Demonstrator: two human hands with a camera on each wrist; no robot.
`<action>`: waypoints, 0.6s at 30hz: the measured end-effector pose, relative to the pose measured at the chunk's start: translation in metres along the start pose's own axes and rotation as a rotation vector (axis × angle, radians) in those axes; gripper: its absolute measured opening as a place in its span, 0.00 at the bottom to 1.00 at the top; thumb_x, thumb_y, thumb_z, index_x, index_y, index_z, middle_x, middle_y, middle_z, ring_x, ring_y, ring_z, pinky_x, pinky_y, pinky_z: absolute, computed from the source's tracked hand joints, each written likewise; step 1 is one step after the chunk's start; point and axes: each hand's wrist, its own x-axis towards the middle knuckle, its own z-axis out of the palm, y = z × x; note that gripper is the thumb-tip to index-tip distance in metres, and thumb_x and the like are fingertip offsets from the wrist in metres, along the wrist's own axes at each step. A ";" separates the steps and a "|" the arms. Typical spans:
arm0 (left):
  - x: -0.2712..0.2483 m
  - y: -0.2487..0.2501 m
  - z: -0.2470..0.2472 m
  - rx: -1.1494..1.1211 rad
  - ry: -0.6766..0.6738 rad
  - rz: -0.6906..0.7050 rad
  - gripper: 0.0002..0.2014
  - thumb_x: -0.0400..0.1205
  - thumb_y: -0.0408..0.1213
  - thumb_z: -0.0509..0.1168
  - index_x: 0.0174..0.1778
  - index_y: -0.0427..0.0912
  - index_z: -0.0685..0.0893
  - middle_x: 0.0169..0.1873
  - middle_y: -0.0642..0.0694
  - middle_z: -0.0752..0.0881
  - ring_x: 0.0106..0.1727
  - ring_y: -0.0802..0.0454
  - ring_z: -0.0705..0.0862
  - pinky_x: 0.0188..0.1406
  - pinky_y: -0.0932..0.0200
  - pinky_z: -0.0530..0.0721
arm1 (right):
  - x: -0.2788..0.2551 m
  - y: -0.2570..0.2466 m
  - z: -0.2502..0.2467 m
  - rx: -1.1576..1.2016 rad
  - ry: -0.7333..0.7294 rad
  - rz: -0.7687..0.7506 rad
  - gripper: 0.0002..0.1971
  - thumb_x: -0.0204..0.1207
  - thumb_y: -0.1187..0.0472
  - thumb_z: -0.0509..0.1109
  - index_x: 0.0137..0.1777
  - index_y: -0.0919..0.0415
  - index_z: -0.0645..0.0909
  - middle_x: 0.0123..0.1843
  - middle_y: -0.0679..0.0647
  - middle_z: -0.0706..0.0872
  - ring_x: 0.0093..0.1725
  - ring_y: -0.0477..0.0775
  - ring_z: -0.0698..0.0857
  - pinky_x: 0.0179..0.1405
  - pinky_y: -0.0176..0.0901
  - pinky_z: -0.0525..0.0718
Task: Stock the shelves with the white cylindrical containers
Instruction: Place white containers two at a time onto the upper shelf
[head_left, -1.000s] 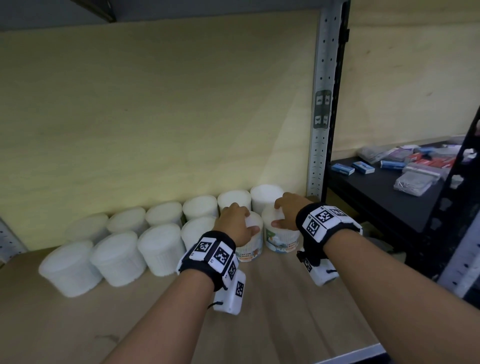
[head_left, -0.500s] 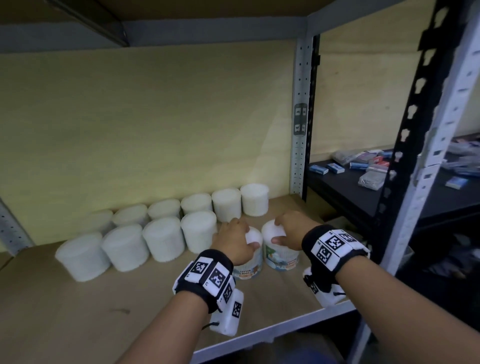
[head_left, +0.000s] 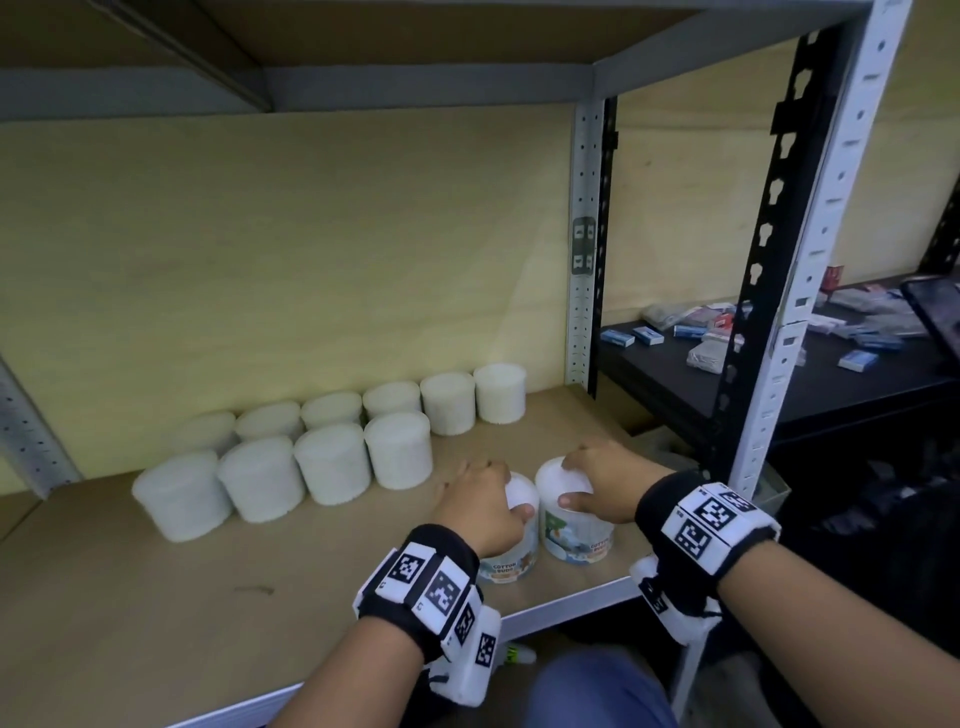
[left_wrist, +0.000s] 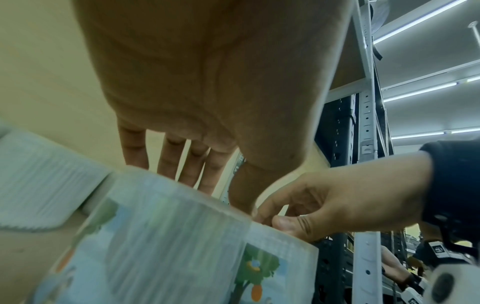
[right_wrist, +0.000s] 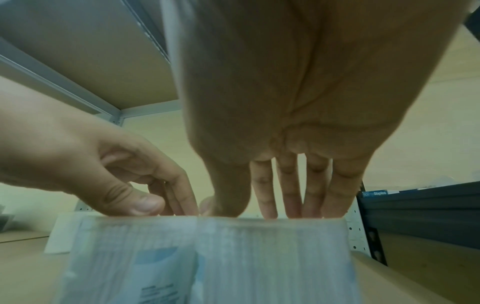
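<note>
Left of the post (head_left: 587, 244), ten tubs stand on the shelf (head_left: 156, 613) in two rows (head_left: 332, 457): six against the back panel, four in front of them, each touching its neighbour. The rows look packed that way to save depth and leave the front of the board free for more stock; the front row stops short of the post, and that gap is probably where the next pair belongs.

Nearer the front edge and still left of the post, the left hand (head_left: 480, 506) grips the left tub (head_left: 511, 558) from above, fingers curled over the lid and thumb on the near rim. A top grip suits a short upright cylinder, since it can be lifted or slid without tipping. Its label faces the person and reads "COTTON BUDS", with a cartoon tree visible in the left wrist view.

The right tub (head_left: 574, 530) touches the left one, below and in front of the post. The right hand (head_left: 605, 486) holds it the same way, fingers draped over the far side of the lid, thumb pressing the near edge. Its label shows "COTTON BUDS" only in part, over a blue picture.

Handling both at once halves the trips.

Right of the post, a black shelf (head_left: 831, 395) carries small boxes (head_left: 644, 335); the right wrist view shows "Staples" on one of them.
</note>
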 end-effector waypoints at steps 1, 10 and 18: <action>-0.002 0.001 0.001 0.007 0.009 0.005 0.23 0.80 0.52 0.62 0.69 0.45 0.74 0.68 0.44 0.75 0.73 0.44 0.69 0.74 0.43 0.69 | -0.003 0.001 0.001 0.005 0.005 -0.003 0.31 0.79 0.43 0.63 0.80 0.56 0.66 0.78 0.54 0.69 0.77 0.56 0.68 0.79 0.50 0.67; -0.011 0.005 0.002 0.044 0.054 0.016 0.23 0.81 0.53 0.60 0.70 0.46 0.74 0.68 0.47 0.75 0.72 0.46 0.69 0.73 0.44 0.67 | -0.014 0.000 -0.001 0.013 0.018 -0.025 0.30 0.81 0.44 0.62 0.80 0.56 0.66 0.78 0.54 0.69 0.78 0.56 0.66 0.78 0.48 0.64; -0.014 0.003 0.005 0.035 0.072 0.028 0.24 0.80 0.54 0.61 0.69 0.46 0.75 0.68 0.47 0.75 0.72 0.45 0.68 0.73 0.44 0.68 | -0.013 0.001 0.000 0.026 0.015 -0.032 0.31 0.80 0.44 0.63 0.80 0.56 0.66 0.78 0.54 0.69 0.78 0.55 0.66 0.77 0.49 0.65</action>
